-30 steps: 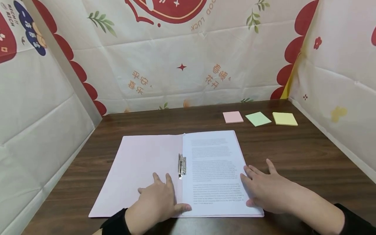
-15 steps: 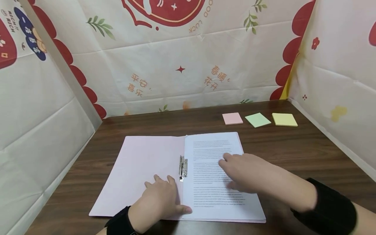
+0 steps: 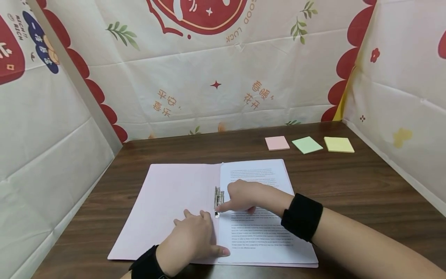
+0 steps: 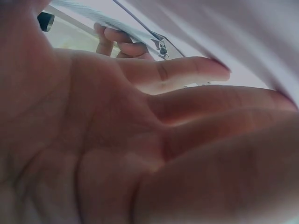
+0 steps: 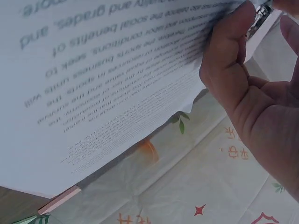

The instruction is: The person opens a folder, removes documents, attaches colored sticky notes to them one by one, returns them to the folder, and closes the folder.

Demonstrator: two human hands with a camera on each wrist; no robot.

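A pale pink folder lies spread on the table, printed sheets stacked on its right side. A metal paper clip mechanism sits along the spine. My left hand rests on the left cover with fingers spread, its thumb over the lower edge of the sheets; its palm fills the left wrist view. My right hand reaches across the sheets. One finger extends onto the lower end of the metal clip while the others curl. In the right wrist view, curled fingers overlap the page beside the clip.
Pink, green and yellow sticky note pads lie in a row at the back right of the brown table. Printed white cloth encloses the back and both sides.
My right hand has moved left from the sheets' right edge, across the page, to the metal clip at the spine. The left hand has stayed almost in place on the folder.
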